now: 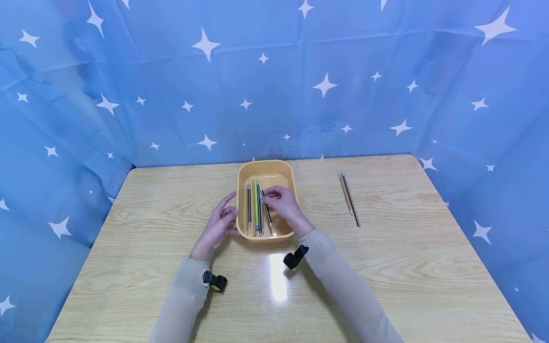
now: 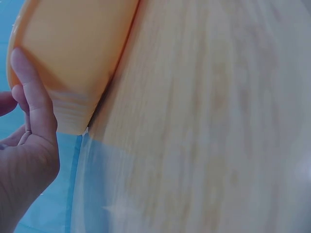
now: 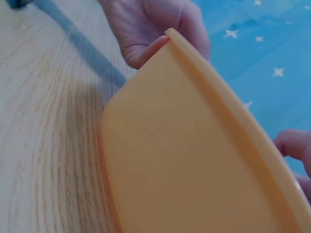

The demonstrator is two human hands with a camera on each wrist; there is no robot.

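An orange-yellow plastic basket (image 1: pixel 269 239) stands at the far middle of the table, with several pencils (image 1: pixel 256 205) lying lengthwise in its left half, one of them bright green. My right hand (image 1: pixel 283 204) reaches into the basket and pinches the upper part of a dark pencil (image 1: pixel 269 216), which slants beside the others. My left hand (image 1: pixel 219 227) touches the basket's left side from outside, its fingers against the wall. In the left wrist view one finger (image 2: pixel 35 94) lies extended against that wall. The basket's outer wall (image 3: pixel 184 145) hides the pencils in the right wrist view.
To the right of the basket, two or so brown pencils (image 1: pixel 350 200) lie close together on the wooden table (image 1: pixel 407 247). A blue curtain with white stars (image 1: pixel 274 95) hangs behind and along both sides of the table.
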